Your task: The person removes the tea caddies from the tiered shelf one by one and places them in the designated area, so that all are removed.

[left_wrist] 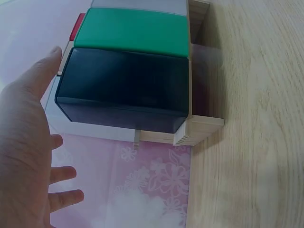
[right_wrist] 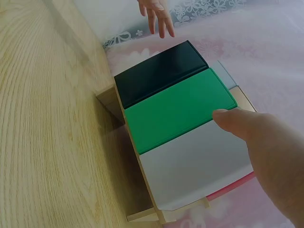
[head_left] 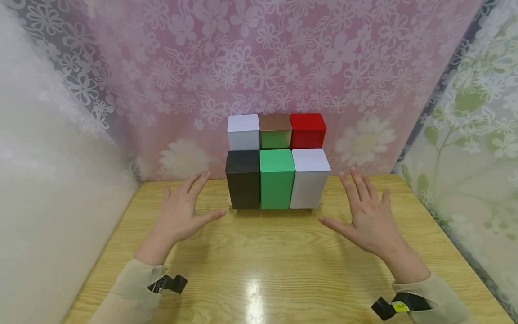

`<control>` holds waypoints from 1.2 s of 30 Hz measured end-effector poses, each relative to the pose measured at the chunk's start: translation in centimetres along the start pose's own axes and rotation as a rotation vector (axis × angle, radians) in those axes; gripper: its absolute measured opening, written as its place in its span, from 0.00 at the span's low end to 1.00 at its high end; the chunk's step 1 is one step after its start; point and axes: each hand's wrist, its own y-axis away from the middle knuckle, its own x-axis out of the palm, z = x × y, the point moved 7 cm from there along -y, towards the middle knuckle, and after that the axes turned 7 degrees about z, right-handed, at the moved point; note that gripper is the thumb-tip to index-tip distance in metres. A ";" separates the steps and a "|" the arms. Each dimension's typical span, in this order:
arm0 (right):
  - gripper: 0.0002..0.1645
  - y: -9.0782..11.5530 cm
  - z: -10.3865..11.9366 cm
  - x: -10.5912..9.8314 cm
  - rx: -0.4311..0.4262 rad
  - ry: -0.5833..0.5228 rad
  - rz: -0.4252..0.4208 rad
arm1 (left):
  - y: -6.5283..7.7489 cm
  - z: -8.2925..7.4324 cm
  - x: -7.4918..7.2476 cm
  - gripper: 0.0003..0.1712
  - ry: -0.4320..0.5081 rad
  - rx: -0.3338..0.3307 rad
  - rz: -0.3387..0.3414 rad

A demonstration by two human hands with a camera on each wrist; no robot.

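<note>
Two rows of tins stand on a small wooden rack (left_wrist: 206, 124). In the front row, left to right, are a black tin (head_left: 243, 186), a green tin (head_left: 277, 180) and a white tin (head_left: 309, 184). Behind them, higher up, sit another white tin (head_left: 243, 132), a brown-gold tin (head_left: 275, 131) and a red tin (head_left: 308, 130). My left hand (head_left: 180, 213) is spread to the left of the rack, apart from the black tin. On the other side my right hand (head_left: 370, 218) is spread likewise, nearest the front white tin. Neither hand holds anything.
The rack stands near the back of a wood-grain table (head_left: 251, 261). Right behind it hangs a pink floral curtain (head_left: 263, 58). A pale wall or sheet (head_left: 48, 180) borders the left side, and a green-leaf floral curtain (head_left: 473, 157) borders the right.
</note>
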 end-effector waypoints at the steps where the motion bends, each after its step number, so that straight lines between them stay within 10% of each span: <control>1: 0.73 0.0 0.1 0.0 -0.007 -0.005 -0.010 | 0.0 0.1 0.0 0.64 0.010 0.000 -0.004; 36: 0.72 -2.1 0.1 2.0 0.059 -0.402 0.005 | -2.5 3.4 5.4 0.47 0.424 -0.055 0.061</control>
